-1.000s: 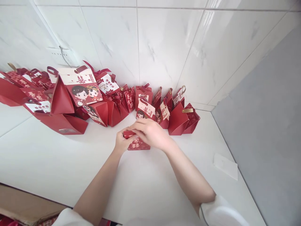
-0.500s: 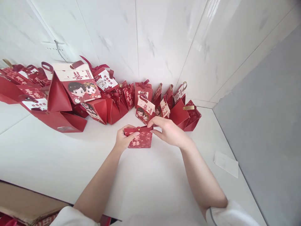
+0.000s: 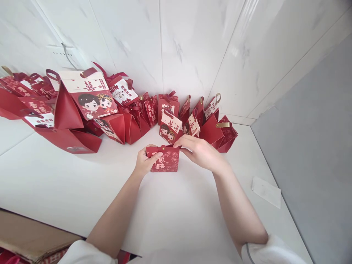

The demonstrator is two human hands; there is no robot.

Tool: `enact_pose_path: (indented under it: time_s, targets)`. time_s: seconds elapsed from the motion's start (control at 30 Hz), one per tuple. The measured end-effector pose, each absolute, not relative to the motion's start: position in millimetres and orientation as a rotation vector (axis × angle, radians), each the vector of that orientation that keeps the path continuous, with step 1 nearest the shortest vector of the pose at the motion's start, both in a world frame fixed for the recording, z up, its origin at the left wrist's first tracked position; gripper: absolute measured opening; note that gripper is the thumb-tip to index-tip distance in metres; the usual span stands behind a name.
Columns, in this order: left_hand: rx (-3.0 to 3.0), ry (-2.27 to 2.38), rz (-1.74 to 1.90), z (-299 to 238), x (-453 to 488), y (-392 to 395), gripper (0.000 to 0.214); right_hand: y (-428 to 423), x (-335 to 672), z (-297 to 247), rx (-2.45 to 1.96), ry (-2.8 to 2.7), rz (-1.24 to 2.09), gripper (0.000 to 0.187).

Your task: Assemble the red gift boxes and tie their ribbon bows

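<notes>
A small red gift box (image 3: 168, 162) with pale lettering and a gold stud at its top stands on the white table in front of me. My left hand (image 3: 145, 160) grips its left side, thumb across the front face and fingers behind. At the upper right corner, my right hand (image 3: 196, 151) pinches the top edge between thumb and fingers; the strip there is partly hidden by the fingertips. Just beyond my hands stands another small box (image 3: 169, 127), printed with two cartoon figures.
Several red gift boxes line the wall, with a larger cartoon-printed box (image 3: 92, 99) on the left pile. Gold-strapped boxes (image 3: 227, 136) stand at right. A white paper slip (image 3: 266, 192) lies near the grey panel (image 3: 308, 146). A cardboard carton (image 3: 33, 234) sits below the table's front edge.
My right fingers have shifted very slightly at the box's top corner, and a bit more of the front face shows. The view has tilted a little; both hands keep hold.
</notes>
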State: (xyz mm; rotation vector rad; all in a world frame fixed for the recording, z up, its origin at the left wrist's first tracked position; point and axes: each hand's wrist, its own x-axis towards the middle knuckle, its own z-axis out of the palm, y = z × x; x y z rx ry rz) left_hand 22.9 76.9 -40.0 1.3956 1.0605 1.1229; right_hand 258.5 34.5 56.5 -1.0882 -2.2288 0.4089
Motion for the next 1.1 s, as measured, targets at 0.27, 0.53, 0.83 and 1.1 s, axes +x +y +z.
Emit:
enact_pose_path:
  time_s: [0.27,0.53,0.83,1.1]
  targets:
    - [1.381,1.038,1.068,-37.3,21.1,76.9,0.03,34.2,261.9,57.2,-0.976,-2.21,0.476,0.032]
    - [1.383,1.036,1.039,-34.4,20.0,76.9,0.03,33.8,267.1,59.9,-1.025,-2.285,0.414,0.037]
    - [1.329,1.015,1.053,-38.7,19.6,78.4,0.031,34.4,275.5,58.8,-1.113,-2.185,0.483,0.031]
    - [1.354,1.028,1.046,-37.2,20.4,78.2,0.03,37.4,267.6,59.3,-1.002,-2.211,0.71,0.019]
